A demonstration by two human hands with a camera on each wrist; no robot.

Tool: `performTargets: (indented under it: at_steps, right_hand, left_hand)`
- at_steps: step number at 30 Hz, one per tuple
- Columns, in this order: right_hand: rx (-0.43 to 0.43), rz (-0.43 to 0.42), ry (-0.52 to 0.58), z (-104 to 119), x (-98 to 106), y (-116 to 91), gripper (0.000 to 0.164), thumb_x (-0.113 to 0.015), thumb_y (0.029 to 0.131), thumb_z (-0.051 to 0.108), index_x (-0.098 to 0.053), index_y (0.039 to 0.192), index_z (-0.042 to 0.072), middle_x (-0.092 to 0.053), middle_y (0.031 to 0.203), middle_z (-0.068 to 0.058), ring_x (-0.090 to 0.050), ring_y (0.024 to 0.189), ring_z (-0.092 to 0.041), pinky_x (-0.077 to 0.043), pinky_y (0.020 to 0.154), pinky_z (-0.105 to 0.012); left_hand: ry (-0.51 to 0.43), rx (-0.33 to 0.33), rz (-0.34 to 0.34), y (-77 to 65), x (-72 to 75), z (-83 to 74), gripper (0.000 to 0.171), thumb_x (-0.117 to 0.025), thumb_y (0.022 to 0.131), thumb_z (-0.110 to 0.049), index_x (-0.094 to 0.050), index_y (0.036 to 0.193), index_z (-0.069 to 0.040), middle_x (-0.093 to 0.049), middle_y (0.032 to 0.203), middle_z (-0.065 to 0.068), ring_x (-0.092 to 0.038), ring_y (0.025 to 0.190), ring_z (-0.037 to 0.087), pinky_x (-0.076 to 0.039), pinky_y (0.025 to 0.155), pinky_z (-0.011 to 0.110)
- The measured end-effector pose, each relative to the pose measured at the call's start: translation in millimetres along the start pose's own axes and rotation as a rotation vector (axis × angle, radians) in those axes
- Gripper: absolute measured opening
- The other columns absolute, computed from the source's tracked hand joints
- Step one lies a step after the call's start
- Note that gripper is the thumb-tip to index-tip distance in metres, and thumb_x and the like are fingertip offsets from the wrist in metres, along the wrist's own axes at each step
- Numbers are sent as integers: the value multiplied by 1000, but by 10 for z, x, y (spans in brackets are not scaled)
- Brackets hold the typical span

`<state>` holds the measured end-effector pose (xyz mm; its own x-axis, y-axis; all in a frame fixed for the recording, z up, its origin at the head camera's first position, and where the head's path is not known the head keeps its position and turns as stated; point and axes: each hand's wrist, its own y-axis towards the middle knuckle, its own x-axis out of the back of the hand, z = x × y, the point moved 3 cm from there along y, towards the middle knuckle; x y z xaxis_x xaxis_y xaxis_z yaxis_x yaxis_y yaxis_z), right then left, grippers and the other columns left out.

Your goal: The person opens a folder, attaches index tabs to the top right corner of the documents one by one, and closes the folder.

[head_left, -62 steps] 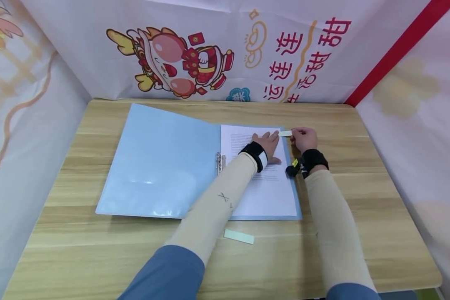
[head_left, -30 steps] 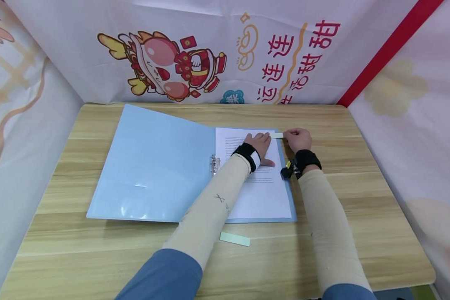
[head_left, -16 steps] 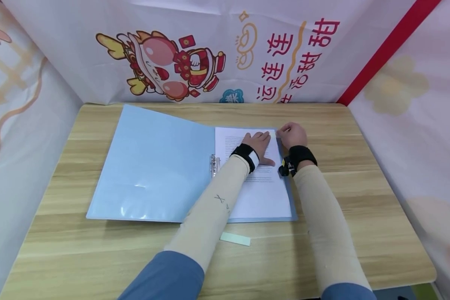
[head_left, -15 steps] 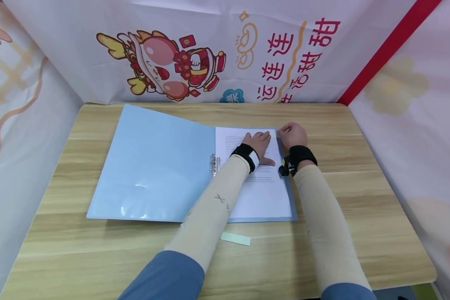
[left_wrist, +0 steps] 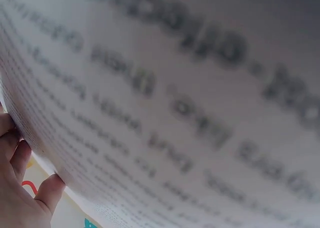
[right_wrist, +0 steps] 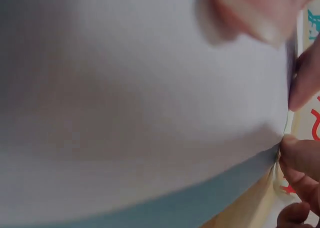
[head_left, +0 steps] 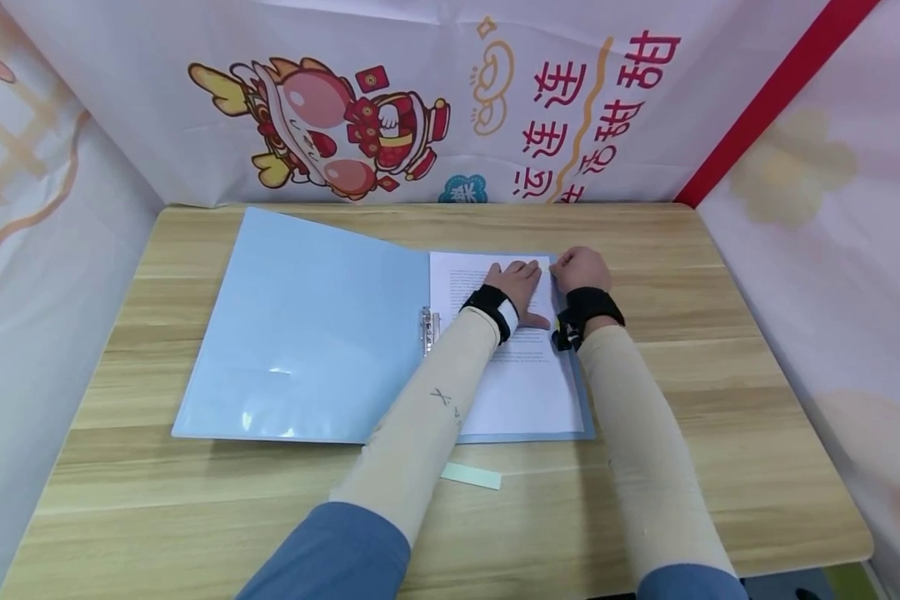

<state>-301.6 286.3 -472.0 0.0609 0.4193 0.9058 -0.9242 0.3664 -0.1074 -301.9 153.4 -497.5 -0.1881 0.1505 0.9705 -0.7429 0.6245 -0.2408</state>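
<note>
A sheet of printed white paper [head_left: 525,392] lies on the right side of an open light blue ring binder [head_left: 307,333]. My left hand [head_left: 513,287] rests on the upper part of the page, fingers spread and thumb pointing right. At the page's upper right corner, my right hand [head_left: 583,269] pinches a pale green sticky strip between thumb and index finger; the strip is almost wholly hidden. Close up in the right wrist view, the right fingertips [right_wrist: 295,150] meet at the paper's edge. A second pale green strip [head_left: 472,476] lies on the table below the binder.
The metal ring clip [head_left: 428,329] stands at the binder's spine. Its glossy left cover tilts up slightly from the wooden table [head_left: 720,417]. A printed white cloth [head_left: 390,33] hangs behind the table's back edge.
My right hand has moved left to the page corner, and the strip that showed between both hands is now nearly covered. The left hand stays put on the page.
</note>
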Motion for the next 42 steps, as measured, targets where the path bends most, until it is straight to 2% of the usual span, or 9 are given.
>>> performTargets:
  at_steps: [3,6,12,18,23,28,33,38,42]
  right_hand:
    - [25,-49,-76,48,3,17,20,-64,97,24,-72,88,7,-71,94,-11,-64,89,-31,-51,76,-45]
    - [34,-46,-98,82,-17,10,20,-63,96,23,-74,91,7,-73,97,-12,-66,92,-32,-53,79,-47]
    - [18,40,-1,73,-81,-47,25,-60,98,24,-72,102,2,-72,108,-17,-65,100,-36,-51,88,-48]
    - [-8,99,95,48,-82,-38,30,-57,102,26,-71,105,0,-70,112,-19,-63,102,-36,-50,90,-47]
    - [-24,96,93,23,-87,28,32,-57,102,28,-73,107,1,-71,116,-18,-63,106,-35,-50,93,-45]
    - [-41,77,113,-14,-75,40,31,-58,101,28,-72,106,1,-70,117,-19,-63,108,-37,-49,95,-46]
    - [-28,84,128,-21,-51,19,30,-59,101,29,-70,102,1,-69,109,-17,-62,101,-34,-49,88,-42]
    - [-11,151,155,-11,-2,-3,27,-62,101,27,-69,101,1,-65,98,-12,-58,90,-27,-45,74,-33]
    - [-12,178,156,-10,12,-15,26,-63,101,26,-69,102,1,-64,96,-10,-57,88,-26,-43,70,-30]
  left_hand:
    - [9,2,-9,2,0,4,110,-53,81,-87,-25,163,-19,-20,169,-4,-24,152,16,-33,114,47]
    - [9,-1,-4,-9,-5,4,110,-53,81,-86,-24,163,-19,-20,169,-3,-24,152,16,-34,114,47]
    - [-23,-1,25,-28,-35,10,108,-56,82,-83,-25,163,-19,-20,169,-3,-22,153,16,-32,115,48]
    - [-43,4,-32,11,-58,17,106,-60,80,-83,-34,159,-19,-26,168,-1,-26,151,16,-33,114,48]
    - [-47,9,-48,52,-57,8,105,-62,78,-83,-36,158,-19,-27,167,-2,-27,151,17,-32,115,50]
    - [-17,4,-40,79,-78,-13,109,-58,79,-85,-30,161,-20,-25,168,-3,-25,151,16,-32,115,50]
    - [0,10,-29,85,-88,-2,113,-53,79,-88,-25,163,-19,-22,169,-4,-24,152,15,-32,115,49]
    - [-4,10,-1,45,-52,27,115,-50,79,-89,-19,164,-17,-18,170,-3,-21,153,15,-31,115,47]
    - [-10,12,16,8,-16,38,115,-50,80,-89,-18,164,-17,-17,170,-3,-20,153,15,-31,115,46]
